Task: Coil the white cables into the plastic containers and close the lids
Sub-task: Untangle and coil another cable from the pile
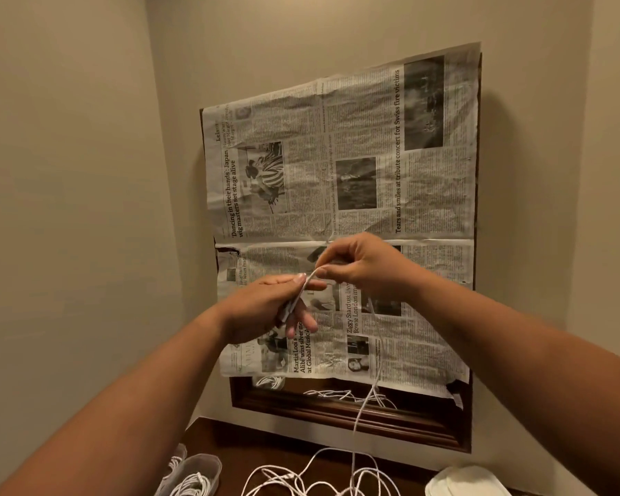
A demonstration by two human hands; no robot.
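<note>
Coiling of one cable barely begun; lids not yet closed.
Thumb and fingertips of the left hand pinch one end of a white cable, and the right hand pinches it just beside. Most of its length lies loose on the table. An open container at lower left holds a coiled cable; what looks like a lid lies at right.
</note>
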